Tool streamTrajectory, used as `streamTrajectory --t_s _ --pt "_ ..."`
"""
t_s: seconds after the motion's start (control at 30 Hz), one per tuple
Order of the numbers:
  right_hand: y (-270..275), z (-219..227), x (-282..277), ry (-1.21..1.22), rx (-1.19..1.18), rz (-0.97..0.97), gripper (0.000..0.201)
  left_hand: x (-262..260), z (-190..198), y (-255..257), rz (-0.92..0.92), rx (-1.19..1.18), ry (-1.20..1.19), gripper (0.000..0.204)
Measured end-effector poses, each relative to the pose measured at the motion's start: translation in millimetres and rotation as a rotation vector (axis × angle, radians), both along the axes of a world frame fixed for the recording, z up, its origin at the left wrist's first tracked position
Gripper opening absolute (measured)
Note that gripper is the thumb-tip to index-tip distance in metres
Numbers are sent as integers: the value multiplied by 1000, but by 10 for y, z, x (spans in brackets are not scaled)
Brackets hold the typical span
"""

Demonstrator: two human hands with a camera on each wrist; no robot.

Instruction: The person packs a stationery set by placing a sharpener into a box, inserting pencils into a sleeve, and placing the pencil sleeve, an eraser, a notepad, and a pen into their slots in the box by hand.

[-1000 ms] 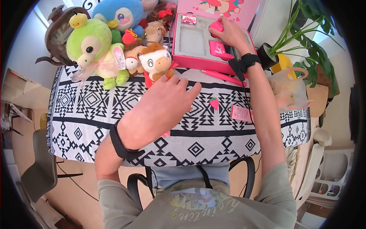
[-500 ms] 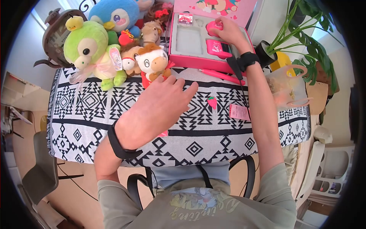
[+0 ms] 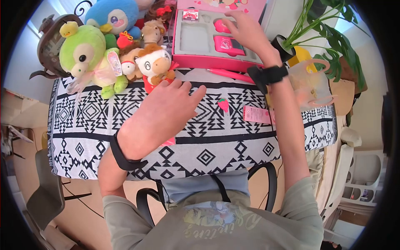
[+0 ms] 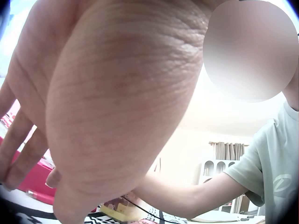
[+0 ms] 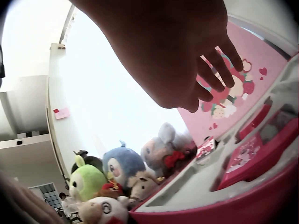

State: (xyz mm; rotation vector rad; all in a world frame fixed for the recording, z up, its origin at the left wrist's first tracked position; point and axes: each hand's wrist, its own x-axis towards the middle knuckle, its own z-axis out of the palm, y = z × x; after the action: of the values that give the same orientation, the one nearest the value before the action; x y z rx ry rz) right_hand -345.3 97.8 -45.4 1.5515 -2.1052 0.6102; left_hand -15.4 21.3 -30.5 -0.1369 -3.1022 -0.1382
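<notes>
My right hand (image 3: 251,36) is over the open pink box (image 3: 196,61), its fingers extended and holding nothing. In the right wrist view those fingers (image 5: 217,70) are spread above the tray, before the printed lid (image 5: 266,56). Beside the hand, a round pink item (image 3: 221,26) sits in its slot, partly covered by the thumb side. Below it lies a pink case with a bear picture (image 3: 225,44). My left hand (image 3: 160,109) hovers palm down over the patterned cloth, fingers loosely extended, near a plush horse in red (image 3: 153,66).
A green plush (image 3: 85,58) and a blue plush (image 3: 112,18) stand at the left back. A pink pen-shaped item (image 3: 229,75), a strawberry piece (image 3: 223,104) and a pink packet (image 3: 257,114) lie on the cloth. A translucent bag (image 3: 310,85) and potted plant (image 3: 285,48) are right.
My right hand has let go of the round pink item and lifted away from it, fingers straightening. The left hand keeps its pose. The head view has shifted slightly right.
</notes>
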Motion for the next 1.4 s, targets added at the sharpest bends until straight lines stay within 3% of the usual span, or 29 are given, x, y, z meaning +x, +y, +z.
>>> streamTrajectory --t_s 0.1,0.2,0.27,0.47,0.6,0.73,0.8,0.9,1.2,1.3,1.4 --pt "353 376 533 -177 110 85 30 -6 -49 7 -19 -1 4 57" --pt "807 410 1011 -103 237 135 26 -21 -53 29 -11 24 -7 58" --pt "1136 332 1154 -103 367 224 27 -30 -70 39 -7 18 -40 59" --pt "1821 -123 1439 -170 841 54 44 -59 -104 54 5 32 -92 60" --pt "1945 -299 1529 68 751 92 60 -68 -132 47 -7 21 -89 60" --pt "2003 -415 1490 214 752 79 51 -85 -147 38 -11 5 -94 60" --pt "1983 -331 1436 100 654 163 41 -91 -159 41 -18 5 -80 59" --pt "1912 -115 1468 63 535 85 26 -80 -158 38 -14 11 -88 59" --pt "1741 239 1316 -198 148 132 33 -69 -148 47 -34 6 -57 58" --pt "1682 332 1381 -304 29 163 35 -123 -143 64 -47 38 -45 67" --pt "1538 384 1478 -407 -134 237 37 -221 -108 144 -108 144 166 81"
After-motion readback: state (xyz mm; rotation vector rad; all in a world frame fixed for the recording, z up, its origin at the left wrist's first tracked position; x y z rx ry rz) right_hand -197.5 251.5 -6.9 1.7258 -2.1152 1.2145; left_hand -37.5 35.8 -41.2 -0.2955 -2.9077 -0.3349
